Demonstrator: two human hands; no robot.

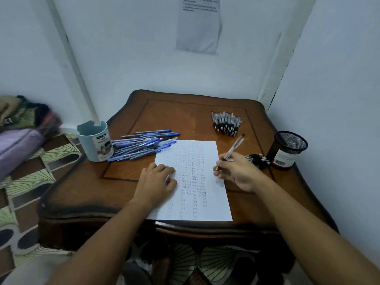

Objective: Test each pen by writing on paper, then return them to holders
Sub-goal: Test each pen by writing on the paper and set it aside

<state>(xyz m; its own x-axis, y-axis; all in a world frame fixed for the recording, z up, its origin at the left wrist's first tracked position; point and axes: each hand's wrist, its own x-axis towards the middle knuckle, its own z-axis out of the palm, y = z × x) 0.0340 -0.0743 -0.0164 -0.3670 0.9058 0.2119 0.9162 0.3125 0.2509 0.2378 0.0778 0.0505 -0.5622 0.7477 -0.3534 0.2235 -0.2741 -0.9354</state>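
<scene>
A white sheet of paper (197, 161) covered with rows of small written marks lies in the middle of the brown wooden table (82, 188). My left hand (156, 182) rests flat on the sheet's left edge. My right hand (236, 171) holds a clear pen (234, 146) in a writing grip, its tip at the paper's right edge. A pile of blue pens (141, 146) lies beside a light blue cup holder (95, 140) at the left. A black mesh holder (287, 150) stands at the right.
A bundle of black pens (226, 123) lies at the back right of the table. A few more black pens (258, 160) lie between my right hand and the mesh holder. Walls close in behind and to the right. Folded cloth (22, 128) lies on the patterned floor at left.
</scene>
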